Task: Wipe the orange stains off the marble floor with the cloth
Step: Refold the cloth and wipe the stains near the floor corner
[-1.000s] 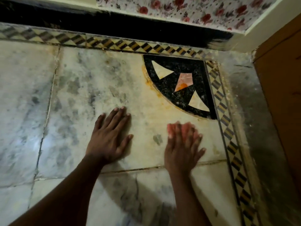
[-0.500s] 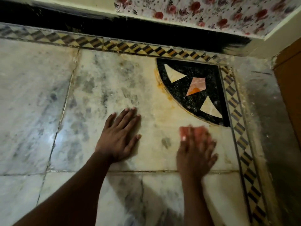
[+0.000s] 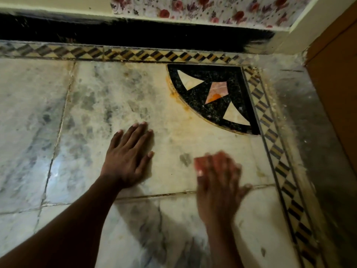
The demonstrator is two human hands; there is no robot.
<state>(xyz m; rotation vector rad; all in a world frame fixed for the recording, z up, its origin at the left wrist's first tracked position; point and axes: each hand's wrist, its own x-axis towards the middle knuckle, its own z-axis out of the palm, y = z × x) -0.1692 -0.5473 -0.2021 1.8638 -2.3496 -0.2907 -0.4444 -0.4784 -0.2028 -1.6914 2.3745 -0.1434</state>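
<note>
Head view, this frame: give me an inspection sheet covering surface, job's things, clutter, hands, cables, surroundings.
Surface: marble floor, grey-mottled, with a black inlay in the corner and a checked border.
Job's things: pink cloth under the right hand, mostly hidden; orange stains along the inlay's curved edge, an orange spot on its pink piece.
Clutter: nothing seen.
Hands: left hand flat on the floor, fingers straight; right hand motion-blurred on the cloth, grip unclear.
Cables: nothing seen.
Surroundings: black skirting below a floral wall; brown panel at right.
</note>
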